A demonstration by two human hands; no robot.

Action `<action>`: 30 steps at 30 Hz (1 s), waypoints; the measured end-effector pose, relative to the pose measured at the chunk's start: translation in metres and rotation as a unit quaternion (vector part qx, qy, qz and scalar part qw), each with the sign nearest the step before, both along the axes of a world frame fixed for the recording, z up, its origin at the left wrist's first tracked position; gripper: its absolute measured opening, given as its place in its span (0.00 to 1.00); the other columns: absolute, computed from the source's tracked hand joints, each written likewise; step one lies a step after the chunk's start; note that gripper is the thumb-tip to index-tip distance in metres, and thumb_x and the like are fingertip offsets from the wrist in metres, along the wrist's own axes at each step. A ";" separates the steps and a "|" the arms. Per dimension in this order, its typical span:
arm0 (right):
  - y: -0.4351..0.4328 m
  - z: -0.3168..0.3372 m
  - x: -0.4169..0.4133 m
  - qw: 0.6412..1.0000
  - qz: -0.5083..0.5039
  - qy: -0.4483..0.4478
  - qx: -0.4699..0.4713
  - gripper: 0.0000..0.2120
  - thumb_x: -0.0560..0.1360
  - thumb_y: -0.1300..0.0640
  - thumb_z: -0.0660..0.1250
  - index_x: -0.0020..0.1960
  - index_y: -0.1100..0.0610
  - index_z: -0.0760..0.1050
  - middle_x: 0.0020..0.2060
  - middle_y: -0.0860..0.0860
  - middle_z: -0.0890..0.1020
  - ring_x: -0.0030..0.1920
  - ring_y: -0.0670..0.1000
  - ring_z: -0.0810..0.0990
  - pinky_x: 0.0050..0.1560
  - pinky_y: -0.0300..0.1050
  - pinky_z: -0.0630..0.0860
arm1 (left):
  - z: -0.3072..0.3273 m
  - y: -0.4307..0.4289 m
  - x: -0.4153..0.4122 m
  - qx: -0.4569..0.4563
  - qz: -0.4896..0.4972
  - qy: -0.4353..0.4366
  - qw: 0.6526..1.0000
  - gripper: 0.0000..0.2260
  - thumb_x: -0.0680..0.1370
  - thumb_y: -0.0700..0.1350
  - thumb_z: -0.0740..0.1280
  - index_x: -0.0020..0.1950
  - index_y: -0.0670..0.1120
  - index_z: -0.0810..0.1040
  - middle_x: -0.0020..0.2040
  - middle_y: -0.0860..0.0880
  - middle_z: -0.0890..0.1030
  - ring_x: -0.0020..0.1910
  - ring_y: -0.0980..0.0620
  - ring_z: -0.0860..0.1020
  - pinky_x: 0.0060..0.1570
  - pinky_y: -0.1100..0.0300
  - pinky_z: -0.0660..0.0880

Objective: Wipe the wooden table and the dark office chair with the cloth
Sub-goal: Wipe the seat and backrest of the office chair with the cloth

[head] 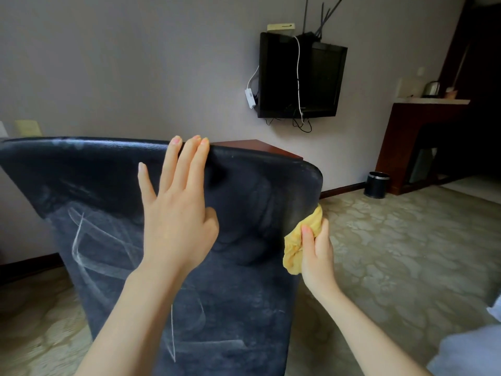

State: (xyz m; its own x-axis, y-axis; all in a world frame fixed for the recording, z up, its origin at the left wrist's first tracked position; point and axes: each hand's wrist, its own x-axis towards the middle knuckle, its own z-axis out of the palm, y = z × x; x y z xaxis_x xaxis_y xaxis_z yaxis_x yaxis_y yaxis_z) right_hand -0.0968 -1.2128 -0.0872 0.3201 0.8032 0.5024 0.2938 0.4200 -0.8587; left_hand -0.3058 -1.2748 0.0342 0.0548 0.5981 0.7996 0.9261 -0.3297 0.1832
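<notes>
The right grip (317, 251), a bare hand, pinches a crumpled yellow cloth (296, 241) between its thumb and curled fingers. It presses the cloth against the right edge of the back of the dark blue-black padded office chair (244, 294), below that back's rounded top right corner. The left grip (179, 221) lies spread and flat on the chair back with straight fingers, and three fingertips reach its top edge. Whitish scuff lines mark the chair back, mostly on its left and lower parts.

Behind the top edge of the chair shows one corner of the reddish-brown wooden desk (252, 146), standing by the grey wall. Further right, a small black cylindrical waste bin with a shiny rim (376, 185) stands on the patterned carpet at the foot of the wall; its contents cannot be seen. A metal kettle (431, 88) stands on the pale top of a dark wooden cabinet (406, 137) beyond the bin.
</notes>
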 end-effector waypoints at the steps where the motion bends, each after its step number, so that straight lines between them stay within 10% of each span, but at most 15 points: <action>1: -0.002 0.003 0.002 1.000 -0.001 -0.004 0.006 0.14 0.76 0.43 0.53 0.61 0.44 0.63 0.50 0.40 0.75 0.52 0.45 0.78 0.43 0.29 0.74 | 0.000 -0.001 -0.001 -0.002 0.001 0.004 1.000 0.41 0.65 0.32 0.65 0.77 0.45 0.55 0.77 0.50 0.56 0.77 0.52 0.46 0.71 0.39 0.42; 6: -0.020 0.045 0.006 0.986 -0.088 -0.023 0.137 0.13 0.78 0.41 0.56 0.62 0.41 0.64 0.52 0.38 0.73 0.51 0.40 0.75 0.49 0.28 0.69 | 0.002 -0.003 -0.003 -0.007 0.002 0.019 1.000 0.41 0.66 0.32 0.65 0.77 0.46 0.54 0.78 0.52 0.54 0.77 0.54 0.45 0.71 0.40 0.40; 8: -0.024 0.075 0.003 0.963 -0.110 -0.101 0.223 0.21 0.78 0.45 0.56 0.65 0.55 0.69 0.55 0.47 0.74 0.54 0.47 0.73 0.56 0.30 0.67 | 0.002 -0.003 -0.003 -0.004 0.002 0.017 1.000 0.41 0.66 0.32 0.65 0.77 0.46 0.54 0.78 0.52 0.55 0.77 0.53 0.45 0.71 0.41 0.40; 15: -0.025 0.153 -0.047 0.776 -0.187 -0.437 0.415 0.20 0.80 0.50 0.61 0.64 0.62 0.75 0.60 0.54 0.80 0.62 0.55 0.76 0.60 0.52 0.73 | 0.003 -0.002 -0.004 0.011 0.015 0.028 0.999 0.41 0.64 0.29 0.61 0.77 0.45 0.57 0.77 0.51 0.58 0.77 0.51 0.49 0.71 0.40 0.42; 18: -0.015 0.153 -0.059 0.675 -0.241 -0.553 0.425 0.21 0.82 0.46 0.56 0.70 0.57 0.71 0.66 0.51 0.76 0.66 0.52 0.74 0.65 0.52 0.72 | 0.003 -0.001 -0.007 0.023 0.019 0.038 0.999 0.41 0.64 0.30 0.60 0.77 0.47 0.56 0.76 0.53 0.58 0.77 0.52 0.49 0.71 0.40 0.41; 30: 0.030 0.069 -0.023 0.532 -0.298 -0.663 0.435 0.25 0.83 0.49 0.52 0.77 0.55 0.52 0.73 0.47 0.60 0.73 0.54 0.53 0.73 0.53 0.47 | 0.002 0.012 -0.008 0.067 0.058 0.071 0.994 0.39 0.65 0.30 0.62 0.76 0.46 0.60 0.75 0.51 0.64 0.76 0.50 0.57 0.70 0.37 0.43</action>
State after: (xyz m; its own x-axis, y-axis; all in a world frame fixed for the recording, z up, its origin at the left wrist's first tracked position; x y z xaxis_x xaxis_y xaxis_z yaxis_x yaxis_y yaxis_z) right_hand -0.1195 -1.1826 -0.0185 -0.7106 0.0367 0.7027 0.7025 -0.0187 0.7114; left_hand -0.3139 -1.2628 0.0358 0.1088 0.4964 0.8613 0.9728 -0.2313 0.0104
